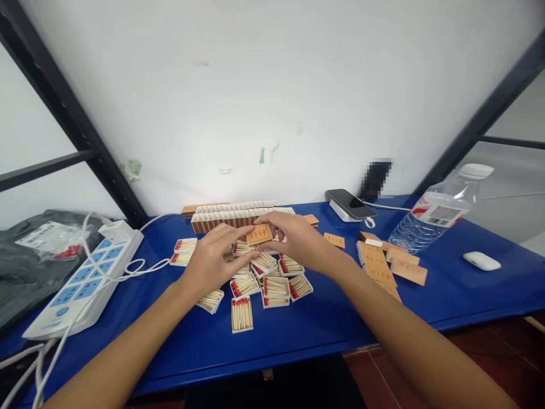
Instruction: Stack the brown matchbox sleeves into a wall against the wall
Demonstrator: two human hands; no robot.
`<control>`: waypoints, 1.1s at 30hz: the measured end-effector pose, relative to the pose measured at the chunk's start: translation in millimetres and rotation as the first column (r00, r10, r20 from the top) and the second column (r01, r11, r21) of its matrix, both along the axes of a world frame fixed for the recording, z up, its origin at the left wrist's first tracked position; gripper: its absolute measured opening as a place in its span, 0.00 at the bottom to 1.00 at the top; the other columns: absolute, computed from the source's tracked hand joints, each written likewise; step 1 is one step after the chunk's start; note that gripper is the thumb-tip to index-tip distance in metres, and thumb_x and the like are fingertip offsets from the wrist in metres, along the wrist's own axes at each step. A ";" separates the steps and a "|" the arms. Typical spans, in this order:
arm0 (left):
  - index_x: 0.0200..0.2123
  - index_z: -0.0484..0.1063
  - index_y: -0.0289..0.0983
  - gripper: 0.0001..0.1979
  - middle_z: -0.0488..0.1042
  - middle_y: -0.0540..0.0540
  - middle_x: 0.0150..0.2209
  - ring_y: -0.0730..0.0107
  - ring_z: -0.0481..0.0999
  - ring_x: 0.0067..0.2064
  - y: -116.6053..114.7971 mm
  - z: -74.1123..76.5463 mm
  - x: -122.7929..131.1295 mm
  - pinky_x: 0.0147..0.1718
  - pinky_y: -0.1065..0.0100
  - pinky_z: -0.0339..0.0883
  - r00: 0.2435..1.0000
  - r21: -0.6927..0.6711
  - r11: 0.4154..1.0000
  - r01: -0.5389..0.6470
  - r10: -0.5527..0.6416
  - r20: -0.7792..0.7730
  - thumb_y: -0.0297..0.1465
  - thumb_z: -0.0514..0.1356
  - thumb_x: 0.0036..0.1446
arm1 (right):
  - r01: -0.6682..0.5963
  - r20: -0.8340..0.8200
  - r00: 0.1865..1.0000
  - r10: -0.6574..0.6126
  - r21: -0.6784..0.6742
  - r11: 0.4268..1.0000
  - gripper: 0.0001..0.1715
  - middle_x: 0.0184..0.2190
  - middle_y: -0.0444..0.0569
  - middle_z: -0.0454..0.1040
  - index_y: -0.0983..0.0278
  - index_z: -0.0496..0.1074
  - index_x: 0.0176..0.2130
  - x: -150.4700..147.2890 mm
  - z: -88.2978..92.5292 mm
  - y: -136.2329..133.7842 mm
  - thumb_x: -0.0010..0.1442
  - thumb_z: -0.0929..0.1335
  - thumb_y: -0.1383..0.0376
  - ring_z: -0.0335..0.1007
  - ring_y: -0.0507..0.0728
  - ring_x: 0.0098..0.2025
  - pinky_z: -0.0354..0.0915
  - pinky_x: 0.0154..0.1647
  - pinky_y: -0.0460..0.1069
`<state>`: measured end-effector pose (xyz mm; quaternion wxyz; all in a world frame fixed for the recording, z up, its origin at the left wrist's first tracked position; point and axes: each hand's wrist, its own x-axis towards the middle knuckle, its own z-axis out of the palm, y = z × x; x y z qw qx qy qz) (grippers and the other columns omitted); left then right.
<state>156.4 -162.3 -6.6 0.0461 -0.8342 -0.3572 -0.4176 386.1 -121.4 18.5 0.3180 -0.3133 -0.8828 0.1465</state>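
Note:
Between my two hands is an orange matchbox (259, 234) with red lettering on its face. My left hand (217, 255) grips its left side, and my right hand (292, 238) grips its right side. Beneath and around them lie several open white trays of red-tipped matches (242, 314), some stacked on each other. Behind my hands stands a long row of matchboxes (221, 218), set on edge with white ends up. Off to the right, more orange matchboxes (377, 262) lie in a loose pile, and a single matchbox (334, 241) sits nearer my right hand.
A white power strip (91, 278) with cables and a dark plastic bag (25, 255) occupy the left. At the right are a phone on a stand (349, 203), a tilted water bottle (440, 210) and a white earbud case (482, 261). The blue table (306, 335) meets a white wall.

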 end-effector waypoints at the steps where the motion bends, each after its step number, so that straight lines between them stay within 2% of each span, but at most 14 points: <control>1: 0.58 0.74 0.42 0.21 0.81 0.44 0.42 0.62 0.79 0.43 -0.2 -1.3 1.2 0.43 0.58 0.74 1.000 0.002 1.000 -0.007 0.007 0.019 0.37 0.67 0.63 | -0.016 -0.026 1.000 0.015 -0.031 0.999 0.19 0.45 0.47 0.80 0.57 0.74 0.51 -1.0 -2.5 -0.2 0.60 0.76 0.63 0.75 0.58 0.41 0.70 0.43 0.53; 4: 0.57 0.75 0.43 0.20 0.81 0.44 0.44 0.60 0.79 0.46 0.0 -0.9 0.7 0.47 0.56 0.74 0.998 -0.018 0.999 -0.039 0.040 0.058 0.38 0.68 0.62 | -0.050 -0.107 0.994 0.037 -0.122 0.991 0.17 0.46 0.46 0.79 0.56 0.73 0.49 -1.9 -9.1 0.4 0.60 0.76 0.62 0.74 0.56 0.39 0.71 0.41 0.53; 6: 0.53 0.76 0.42 0.18 0.81 0.43 0.46 0.59 0.80 0.48 0.5 1.5 -1.1 0.48 0.56 0.75 0.997 -0.035 0.998 -0.050 0.052 0.060 0.39 0.68 0.61 | -0.061 -0.190 0.981 0.030 -0.161 0.985 0.21 0.50 0.48 0.78 0.56 0.72 0.51 -3.4 -13.0 0.4 0.59 0.76 0.62 0.75 0.56 0.42 0.72 0.42 0.53; 9: 0.50 0.78 0.40 0.16 0.82 0.42 0.46 0.59 0.80 0.48 1.6 4.3 -3.7 0.48 0.57 0.75 0.990 -0.021 0.995 -0.101 0.103 0.100 0.40 0.68 0.61 | -0.042 -0.341 0.938 -0.055 -0.272 0.961 0.28 0.50 0.52 0.77 0.60 0.69 0.51 -6.3 -16.9 0.2 0.55 0.78 0.59 0.76 0.57 0.43 0.73 0.40 0.53; 11: 0.50 0.78 0.40 0.17 0.82 0.42 0.46 0.59 0.80 0.47 2.3 4.4 -4.4 0.49 0.57 0.75 0.985 -0.006 0.993 -0.118 0.118 0.123 0.40 0.68 0.61 | -0.075 -0.395 0.915 -0.082 -0.366 0.928 0.26 0.48 0.53 0.78 0.61 0.70 0.47 -7.3 -18.3 -0.2 0.54 0.79 0.56 0.76 0.57 0.42 0.74 0.38 0.53; 14: 0.51 0.79 0.39 0.17 0.82 0.42 0.46 0.59 0.80 0.47 3.1 2.3 -3.7 0.49 0.57 0.74 0.989 0.004 0.996 -0.085 0.084 0.122 0.38 0.68 0.61 | -0.229 -0.433 0.901 0.016 -0.444 0.867 0.21 0.46 0.53 0.79 0.62 0.73 0.45 -7.9 -21.2 -1.1 0.57 0.77 0.54 0.77 0.57 0.42 0.74 0.38 0.53; 16: 0.52 0.79 0.39 0.17 0.83 0.42 0.46 0.60 0.80 0.47 3.6 0.9 -3.2 0.48 0.58 0.75 0.991 0.004 0.998 -0.070 0.069 0.116 0.37 0.69 0.60 | -0.279 -0.437 0.898 0.057 -0.463 0.841 0.21 0.46 0.52 0.79 0.62 0.73 0.46 -8.2 -24.5 -1.2 0.60 0.75 0.53 0.77 0.57 0.43 0.74 0.37 0.52; 18: 0.52 0.79 0.39 0.18 0.83 0.42 0.45 0.59 0.81 0.46 4.6 0.2 -4.2 0.47 0.58 0.75 0.992 0.000 0.998 -0.069 0.069 0.107 0.38 0.69 0.60 | -0.238 -0.437 0.899 0.023 -0.445 0.863 0.24 0.47 0.53 0.78 0.61 0.72 0.48 -7.9 -28.0 -0.4 0.59 0.76 0.52 0.76 0.57 0.43 0.73 0.36 0.51; 20: 0.52 0.80 0.40 0.19 0.83 0.42 0.45 0.59 0.81 0.46 6.3 0.5 -7.0 0.47 0.58 0.75 0.993 -0.011 0.997 -0.072 0.072 0.092 0.39 0.70 0.59 | -0.173 -0.433 0.901 -0.020 -0.403 0.899 0.31 0.50 0.53 0.76 0.60 0.68 0.54 -6.8 -30.2 1.3 0.57 0.77 0.53 0.75 0.57 0.44 0.73 0.36 0.52; 22: 0.53 0.80 0.41 0.21 0.83 0.42 0.46 0.58 0.81 0.47 8.1 1.6 -10.6 0.48 0.57 0.75 0.994 -0.036 0.996 -0.075 0.078 0.077 0.40 0.71 0.57 | -0.149 -0.399 0.917 -0.002 -0.345 0.927 0.36 0.54 0.54 0.74 0.58 0.65 0.60 -5.3 -30.4 3.4 0.57 0.77 0.54 0.75 0.57 0.45 0.74 0.39 0.53; 25: 0.52 0.80 0.42 0.21 0.83 0.42 0.48 0.58 0.82 0.48 9.9 5.7 -16.9 0.50 0.57 0.75 0.995 -0.103 0.991 -0.086 0.091 0.047 0.43 0.71 0.56 | -0.142 -0.321 0.945 0.059 -0.242 0.960 0.27 0.51 0.51 0.76 0.56 0.71 0.57 -3.7 -28.9 6.7 0.61 0.75 0.57 0.75 0.56 0.42 0.74 0.39 0.53; 27: 0.50 0.81 0.41 0.21 0.83 0.43 0.48 0.58 0.82 0.48 10.6 11.8 -23.9 0.51 0.57 0.75 0.995 -0.158 0.983 -0.098 0.101 0.012 0.45 0.71 0.56 | -0.107 -0.301 0.953 0.044 -0.194 0.975 0.21 0.47 0.49 0.78 0.57 0.74 0.52 -3.1 -28.1 8.9 0.60 0.75 0.58 0.75 0.56 0.40 0.74 0.37 0.53; 29: 0.48 0.82 0.41 0.22 0.83 0.43 0.48 0.57 0.82 0.48 11.8 20.8 -37.0 0.51 0.57 0.74 0.992 -0.215 0.968 -0.130 0.127 -0.025 0.48 0.70 0.56 | -0.059 -0.300 0.954 0.000 -0.187 0.981 0.21 0.44 0.49 0.78 0.58 0.75 0.51 -2.1 -28.0 11.2 0.59 0.76 0.58 0.75 0.57 0.41 0.74 0.37 0.53; 33: 0.47 0.83 0.42 0.26 0.82 0.42 0.52 0.50 0.79 0.53 18.0 37.9 -84.4 0.56 0.54 0.70 0.947 -0.358 0.877 -0.320 0.293 -0.129 0.53 0.69 0.52 | 0.041 -0.327 0.939 -0.107 -0.202 0.979 0.22 0.41 0.50 0.79 0.60 0.75 0.51 2.2 -29.3 17.2 0.59 0.76 0.58 0.75 0.58 0.43 0.74 0.40 0.53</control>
